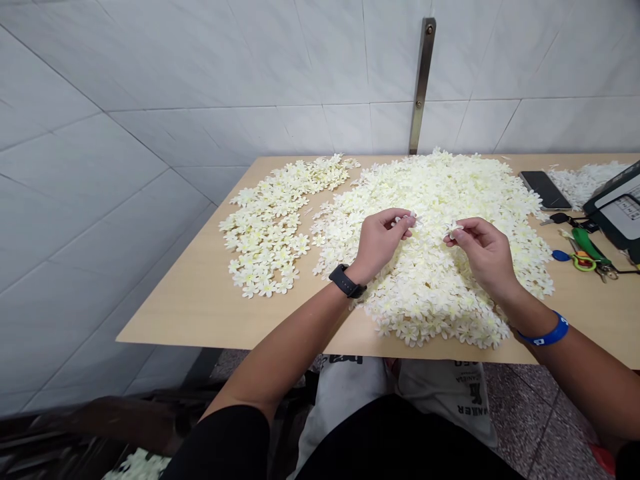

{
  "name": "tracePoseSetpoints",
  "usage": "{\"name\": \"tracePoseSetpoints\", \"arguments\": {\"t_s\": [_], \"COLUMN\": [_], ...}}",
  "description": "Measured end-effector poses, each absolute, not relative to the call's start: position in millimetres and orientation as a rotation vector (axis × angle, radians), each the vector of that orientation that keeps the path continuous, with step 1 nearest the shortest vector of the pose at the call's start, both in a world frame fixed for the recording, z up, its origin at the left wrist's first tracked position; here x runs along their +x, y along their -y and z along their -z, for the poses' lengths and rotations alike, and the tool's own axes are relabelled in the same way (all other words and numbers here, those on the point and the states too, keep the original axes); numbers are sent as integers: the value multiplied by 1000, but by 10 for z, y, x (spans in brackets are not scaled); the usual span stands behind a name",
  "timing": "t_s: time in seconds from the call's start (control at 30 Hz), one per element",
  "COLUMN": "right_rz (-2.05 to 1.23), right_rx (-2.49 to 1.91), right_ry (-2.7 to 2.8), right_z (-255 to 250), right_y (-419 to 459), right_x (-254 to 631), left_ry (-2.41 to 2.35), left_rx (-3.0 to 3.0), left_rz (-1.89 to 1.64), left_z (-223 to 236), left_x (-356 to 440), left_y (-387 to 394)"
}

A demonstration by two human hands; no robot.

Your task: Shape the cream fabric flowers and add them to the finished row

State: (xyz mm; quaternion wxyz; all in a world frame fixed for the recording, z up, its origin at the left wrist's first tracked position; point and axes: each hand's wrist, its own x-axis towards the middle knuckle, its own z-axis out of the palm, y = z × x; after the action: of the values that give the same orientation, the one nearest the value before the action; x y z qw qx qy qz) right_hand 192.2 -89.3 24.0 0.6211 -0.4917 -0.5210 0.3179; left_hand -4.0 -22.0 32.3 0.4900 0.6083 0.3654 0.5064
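A broad heap of cream-white artificial flowers [440, 300] covers the middle of the table. Over it, my left hand [383, 240] pinches a small white flower piece [413, 216] between thumb and fingers. Level with it and a short way to the right, my right hand [483, 250] holds another white flower [454, 230] at its fingertips. The two hands are apart, with the heap showing between them. How each piece sits in the fingers is partly hidden.
A looser spread of flowers [270, 240] lies to the left on the wooden table [185, 300]. At the right are a phone [545, 190], keys with a green carabiner [590, 247], a dark box [620, 207] and a small white pile [583, 181]. A tiled wall [225, 60] stands behind.
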Motion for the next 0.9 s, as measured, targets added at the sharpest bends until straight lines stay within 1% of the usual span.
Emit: {"name": "tracePoseSetpoints", "arguments": {"t_s": [0.2, 0.37, 0.43, 0.5, 0.57, 0.63, 0.9], "right_rz": [-834, -830, -824, -829, -841, -853, -849], "right_rx": [-1106, -1121, -1136, -1144, -1143, -1139, -1095], "right_ry": [1168, 1206, 1216, 1219, 1239, 1267, 1342], "right_z": [-210, -217, -239, -258, -266, -266, -258], "right_y": [863, 866, 877, 888, 898, 905, 925], "right_x": [1933, 1938, 1928, 1915, 1900, 1885, 1865], "left_ry": [-1040, -1127, -1103, -949, -726, -604, -669], "left_rx": [1663, 2151, 2283, 2346, 2337, 2274, 2027], "left_rz": [-1261, -1453, -1488, -1451, -1365, -1295, -1247], "left_z": [-318, -244, -224, -220, -226, -231, -233], "left_x": [-93, -120, -102, -66, -19, 26, 77], "left_y": [194, 160, 182, 237, 312, 382, 465]}}
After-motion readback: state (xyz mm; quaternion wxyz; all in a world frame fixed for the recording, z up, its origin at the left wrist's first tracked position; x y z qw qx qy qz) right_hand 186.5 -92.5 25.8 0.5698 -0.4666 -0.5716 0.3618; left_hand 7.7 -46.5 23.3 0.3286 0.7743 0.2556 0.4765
